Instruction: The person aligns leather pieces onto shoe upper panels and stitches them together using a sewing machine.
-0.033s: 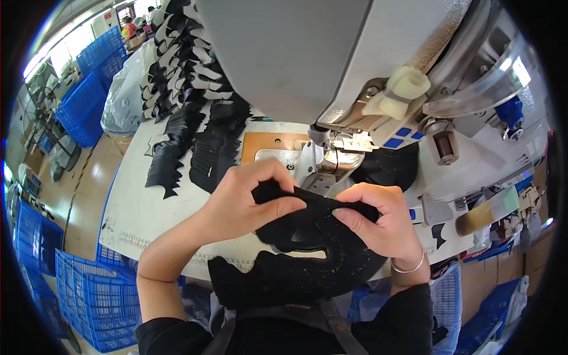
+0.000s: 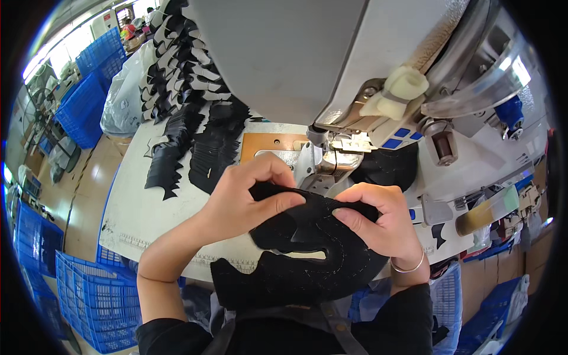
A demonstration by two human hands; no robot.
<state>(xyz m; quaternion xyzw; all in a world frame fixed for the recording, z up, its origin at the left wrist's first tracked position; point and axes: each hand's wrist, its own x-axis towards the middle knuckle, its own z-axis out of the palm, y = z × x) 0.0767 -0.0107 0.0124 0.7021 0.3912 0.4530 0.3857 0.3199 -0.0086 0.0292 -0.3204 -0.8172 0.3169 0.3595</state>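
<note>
A black curved fabric piece (image 2: 296, 275), shaped like a shoe upper with stitched lines and a slot-like opening, hangs from my two hands over the table's front edge. My left hand (image 2: 254, 195) pinches its upper edge between thumb and fingers. On the same edge, a little to the right, my right hand (image 2: 378, 216) grips with the thumb in front and the fingers behind. Just beyond my hands stands the sewing machine's presser foot and needle area (image 2: 334, 157), apart from the fabric. Some fingertips of both hands are hidden behind the material.
Stacked black and white cut pieces (image 2: 183, 65) lie at the back left of the white table (image 2: 133, 219). The grey machine head (image 2: 284, 53) overhangs the middle. More black pieces (image 2: 390, 165) rest behind the needle. Blue crates (image 2: 97, 302) stand on the floor at both sides.
Both hands keep their grip in nearly the same place. The fabric's left part has shifted and folded slightly below my left hand.
</note>
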